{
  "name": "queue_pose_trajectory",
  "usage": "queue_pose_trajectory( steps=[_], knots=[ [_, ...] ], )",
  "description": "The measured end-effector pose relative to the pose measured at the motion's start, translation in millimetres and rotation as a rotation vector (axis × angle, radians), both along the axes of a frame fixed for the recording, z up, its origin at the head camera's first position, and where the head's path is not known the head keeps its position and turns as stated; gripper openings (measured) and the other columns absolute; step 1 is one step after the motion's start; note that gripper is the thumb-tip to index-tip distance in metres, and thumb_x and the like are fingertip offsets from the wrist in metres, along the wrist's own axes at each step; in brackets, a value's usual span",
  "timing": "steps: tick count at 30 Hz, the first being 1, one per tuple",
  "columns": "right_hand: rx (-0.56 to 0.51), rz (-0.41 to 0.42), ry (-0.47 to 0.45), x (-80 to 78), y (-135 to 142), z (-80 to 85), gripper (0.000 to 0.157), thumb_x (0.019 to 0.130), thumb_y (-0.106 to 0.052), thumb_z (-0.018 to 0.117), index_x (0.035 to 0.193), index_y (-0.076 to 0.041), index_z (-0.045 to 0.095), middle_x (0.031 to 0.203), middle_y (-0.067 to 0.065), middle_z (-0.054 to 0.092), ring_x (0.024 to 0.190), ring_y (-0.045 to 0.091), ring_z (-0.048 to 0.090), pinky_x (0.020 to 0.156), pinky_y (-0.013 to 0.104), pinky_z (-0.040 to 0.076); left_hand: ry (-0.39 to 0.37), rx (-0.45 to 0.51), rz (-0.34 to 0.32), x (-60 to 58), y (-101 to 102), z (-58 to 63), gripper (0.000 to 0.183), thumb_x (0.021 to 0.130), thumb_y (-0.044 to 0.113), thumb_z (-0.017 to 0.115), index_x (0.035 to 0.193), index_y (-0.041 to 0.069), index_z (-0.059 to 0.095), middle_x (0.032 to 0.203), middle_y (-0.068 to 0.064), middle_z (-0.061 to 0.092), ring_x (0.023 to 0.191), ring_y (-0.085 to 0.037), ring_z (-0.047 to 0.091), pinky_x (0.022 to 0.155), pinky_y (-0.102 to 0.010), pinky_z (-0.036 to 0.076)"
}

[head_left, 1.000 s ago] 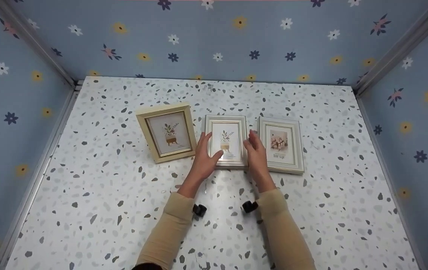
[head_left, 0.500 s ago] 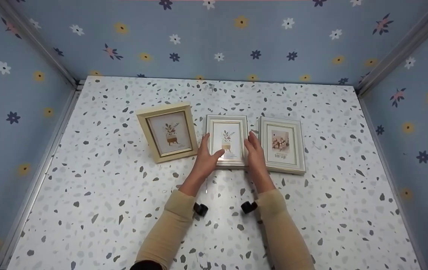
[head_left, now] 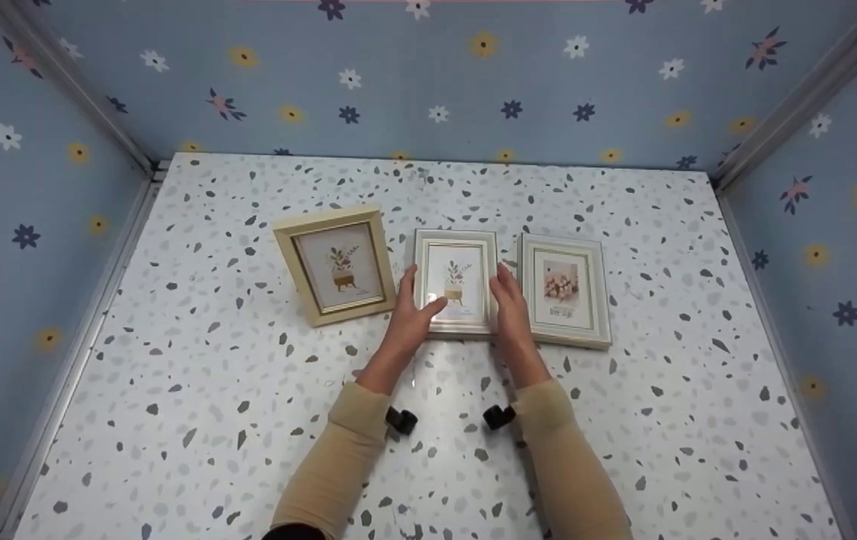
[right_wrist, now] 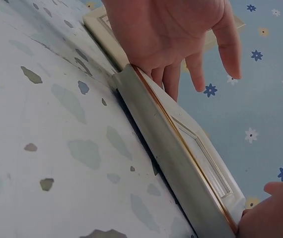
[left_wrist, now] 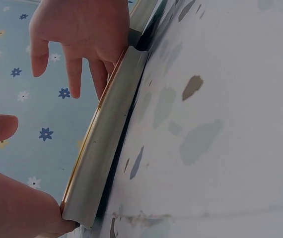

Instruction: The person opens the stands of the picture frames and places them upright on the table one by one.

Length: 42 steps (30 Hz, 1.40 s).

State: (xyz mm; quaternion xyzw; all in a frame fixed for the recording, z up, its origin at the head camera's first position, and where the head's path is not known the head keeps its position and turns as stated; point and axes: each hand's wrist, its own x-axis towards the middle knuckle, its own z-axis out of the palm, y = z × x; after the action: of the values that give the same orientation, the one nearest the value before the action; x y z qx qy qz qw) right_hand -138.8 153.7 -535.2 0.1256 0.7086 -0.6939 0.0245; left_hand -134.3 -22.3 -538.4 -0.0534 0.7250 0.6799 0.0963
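A pale silver-white picture frame [head_left: 456, 328] with a potted-plant print lies flat on the speckled table, between both hands. My left hand [head_left: 407, 319] touches its left side with straight fingers, and the thumb reaches over the lower left of the glass. Along the opposite side, my right hand [head_left: 512, 307] rests with its fingers extended, beside the gap to another frame. In the left wrist view the picture frame [left_wrist: 104, 134] shows its front edge, the right hand [left_wrist: 84, 29] at its far end. From the right wrist, the left hand [right_wrist: 166, 34] appears across the same frame [right_wrist: 156, 134].
To the left, a cream-gold picture frame [head_left: 293, 274] with a similar print stands tilted. A larger white frame [head_left: 601, 300] with a flower photo lies at the right, close beside the right hand. Blue floral walls [head_left: 428, 82] enclose the table [head_left: 428, 450] at the back and sides.
The left hand has shifted very slightly left against the middle picture frame. The right hand and all the frames keep nearly the same places.
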Motion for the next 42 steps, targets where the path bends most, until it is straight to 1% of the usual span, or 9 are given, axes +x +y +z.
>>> queue_pose_trajectory(
  steps=[4, 9, 14, 18, 23, 28, 33, 37, 42],
  knots=[
    [-0.015, -0.006, 0.029, 1.9, -1, -0.7, 0.057, 0.106, -0.031, 0.043, 0.155, -0.006, 0.033, 0.16, 0.013, 0.029, 0.147, 0.026, 0.026, 0.119, 0.036, 0.018, 0.017, 0.04, 0.009, -0.6, -1, -0.8, 0.08, 0.095, 0.017, 0.063, 0.159, 0.011, 0.016, 0.164, -0.014, 0.016, 0.15, -0.027, 0.015, 0.12, -0.043, 0.015],
    [-0.021, -0.032, 0.054, 3.7, -1, -0.4, 0.055, 0.105, -0.03, 0.045, 0.153, -0.005, 0.037, 0.158, 0.013, 0.034, 0.145, 0.026, 0.03, 0.118, 0.037, 0.021, 0.023, 0.04, -0.001, 0.5, 0, 0.2, 0.079, 0.096, 0.018, 0.061, 0.159, 0.011, 0.015, 0.164, -0.014, 0.014, 0.15, -0.028, 0.011, 0.119, -0.045, 0.014],
    [-0.088, -0.045, 0.041, 3.1, 2, 1.8, 0.053, 0.105, -0.029, 0.047, 0.152, -0.005, 0.039, 0.157, 0.011, 0.036, 0.146, 0.023, 0.029, 0.118, 0.032, 0.022, 0.037, 0.024, 0.004, 0.6, 0, 2.4, 0.078, 0.096, 0.016, 0.06, 0.159, 0.01, 0.015, 0.164, -0.014, 0.013, 0.15, -0.027, 0.011, 0.12, -0.045, 0.013],
    [-0.113, -0.055, 0.034, 3.6, 3, 3.7, 0.052, 0.105, -0.029, 0.048, 0.15, -0.005, 0.042, 0.156, 0.01, 0.038, 0.145, 0.022, 0.029, 0.117, 0.032, 0.022, 0.077, 0.048, -0.001, 0.4, -1, 3.7, 0.077, 0.097, 0.012, 0.058, 0.159, 0.007, 0.014, 0.163, -0.015, 0.015, 0.15, -0.026, 0.014, 0.12, -0.041, 0.014],
    [-0.097, -0.057, 0.07, 6.1, 3, 4.1, 0.052, 0.105, -0.027, 0.047, 0.15, -0.002, 0.041, 0.156, 0.013, 0.037, 0.145, 0.025, 0.03, 0.118, 0.032, 0.022, 0.122, 0.033, -0.014, 1.4, -4, 4.5, 0.077, 0.098, 0.012, 0.057, 0.159, 0.004, 0.01, 0.164, -0.016, 0.015, 0.15, -0.026, 0.015, 0.12, -0.037, 0.015],
    [-0.092, -0.071, 0.098, 8.0, 3, 5.2, 0.052, 0.105, -0.024, 0.048, 0.15, 0.002, 0.04, 0.155, 0.017, 0.038, 0.144, 0.026, 0.032, 0.117, 0.032, 0.024, 0.133, 0.016, 0.006, 1.9, -6, 4.2, 0.075, 0.099, 0.009, 0.056, 0.159, 0.005, 0.011, 0.162, -0.017, 0.021, 0.149, -0.027, 0.019, 0.119, -0.036, 0.019],
    [-0.007, -0.087, 0.123, 12.8, 4, 9.3, 0.053, 0.104, -0.023, 0.051, 0.149, 0.003, 0.039, 0.153, 0.019, 0.04, 0.142, 0.028, 0.036, 0.116, 0.033, 0.028, 0.122, -0.001, 0.022, 3.9, -8, 8.1, 0.074, 0.099, 0.007, 0.058, 0.159, 0.005, 0.015, 0.159, -0.016, 0.028, 0.147, -0.028, 0.025, 0.117, -0.035, 0.025],
    [0.023, -0.083, 0.145, 15.7, 5, 11.2, 0.053, 0.104, -0.022, 0.052, 0.15, 0.003, 0.039, 0.151, 0.018, 0.041, 0.141, 0.027, 0.036, 0.115, 0.034, 0.029, 0.127, -0.054, 0.04, 5.6, -9, 14.5, 0.074, 0.097, 0.007, 0.06, 0.158, 0.004, 0.018, 0.153, -0.015, 0.035, 0.144, -0.028, 0.031, 0.114, -0.038, 0.033],
    [0.047, -0.068, 0.19, 18.2, 6, 14.5, 0.053, 0.103, -0.018, 0.052, 0.149, 0.004, 0.038, 0.147, 0.021, 0.038, 0.14, 0.031, 0.035, 0.115, 0.036, 0.029, 0.18, -0.111, 0.031, 7.2, -10, 21.9, 0.072, 0.095, 0.007, 0.064, 0.156, 0.0, 0.025, 0.142, -0.016, 0.042, 0.138, -0.03, 0.038, 0.106, -0.044, 0.041]
  ],
)
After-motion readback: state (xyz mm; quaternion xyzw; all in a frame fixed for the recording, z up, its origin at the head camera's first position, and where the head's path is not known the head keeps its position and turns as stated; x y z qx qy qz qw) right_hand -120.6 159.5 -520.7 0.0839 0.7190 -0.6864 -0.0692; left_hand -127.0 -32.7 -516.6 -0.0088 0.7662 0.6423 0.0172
